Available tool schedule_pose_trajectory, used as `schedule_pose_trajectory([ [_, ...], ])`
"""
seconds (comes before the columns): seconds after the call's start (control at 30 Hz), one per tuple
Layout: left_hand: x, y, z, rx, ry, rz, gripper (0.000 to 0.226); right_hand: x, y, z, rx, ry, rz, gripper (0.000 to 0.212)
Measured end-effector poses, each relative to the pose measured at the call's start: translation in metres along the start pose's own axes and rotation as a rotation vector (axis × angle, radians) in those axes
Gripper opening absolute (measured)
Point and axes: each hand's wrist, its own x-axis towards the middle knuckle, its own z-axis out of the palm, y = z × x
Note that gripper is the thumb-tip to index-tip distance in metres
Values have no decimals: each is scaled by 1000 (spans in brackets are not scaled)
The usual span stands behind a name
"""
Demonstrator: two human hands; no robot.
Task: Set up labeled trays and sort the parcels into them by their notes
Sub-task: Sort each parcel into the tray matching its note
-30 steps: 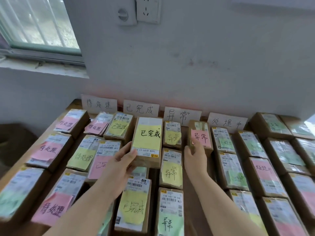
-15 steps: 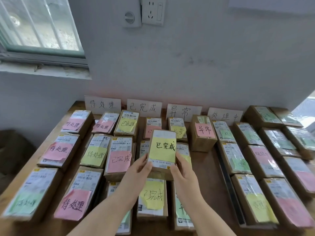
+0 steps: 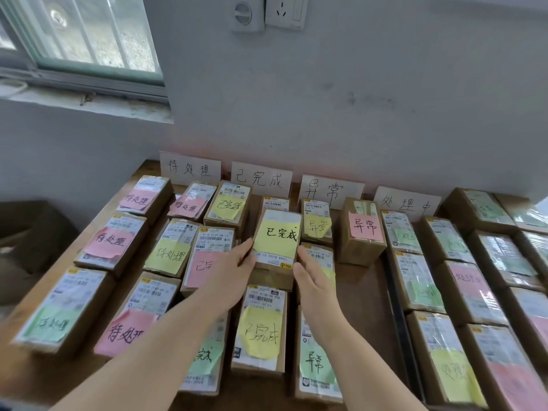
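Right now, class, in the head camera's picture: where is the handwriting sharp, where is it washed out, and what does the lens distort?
Head view, centre: the yellow note on the held parcel reads sharply; head view, far right: the green-noted parcels look pale, barely legible; head view, upper left: the window frame slants from wide-angle distortion.

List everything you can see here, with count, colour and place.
table: one, wooden, under everything.
held parcel: one, brown with yellow 已完成 note, centre of the rows.
other parcels: over twenty, brown with pink, yellow or green notes, rows across the table.
label cards: four, white, against the wall behind the rows.
window: one, greenish frame, upper left.
wall plates: two, white, top centre.
left hand: one, grips the held parcel's left edge.
right hand: one, grips its right edge.
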Motion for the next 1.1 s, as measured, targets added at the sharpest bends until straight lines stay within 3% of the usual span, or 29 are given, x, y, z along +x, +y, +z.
schedule_pose_trajectory([
  [0.3, 33, -15, 4, 222, 9, -56, 17, 54, 18, 12, -229, -114, 71, 51],
  [0.53, 29, -22, 8, 289, -68, -34, 24, 38, 20, 16, -272, -93, 122, 44],
  [0.73, 18, -21, 8, 497, -63, 143, 51, 21, 16, 18, -383, 1, 26, 53],
  [0.93, -6, -7, 16, 862, -66, 494, 53, -6, 2, -1, -713, 52, -163, 58],
  [1.1, -27, 9, 38, 994, -44, 582, 54, -41, -1, -36, -934, 105, -242, 62],
])
